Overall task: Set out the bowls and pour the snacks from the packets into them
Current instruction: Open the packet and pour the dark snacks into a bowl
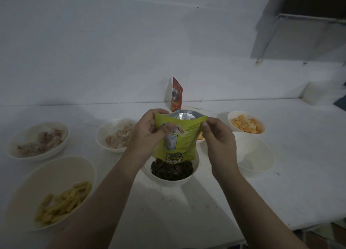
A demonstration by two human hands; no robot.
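In the middle of the frame both hands hold a green packet upside down, its print inverted and its lower end dipping into the centre bowl, so whatever is inside drops straight onto the dark seeds already heaped there. The left hand pinches the packet's upper left corner with thumb in front and fingers curled behind; the right hand pinches the upper right corner the same way. Holding the two top corners apart likely keeps the bag taut and lets it be shaken empty.

Around it on the white table sit more bowls: one with yellow sticks at lower left, two with pale chips at left and centre left, and one with orange crackers at upper right. An empty bowl waits just right of the right hand, probably for the red packet standing behind against the wall. A further bowl is mostly hidden behind the green packet. Nothing blocks the pour, though the neighbouring bowls stand near.
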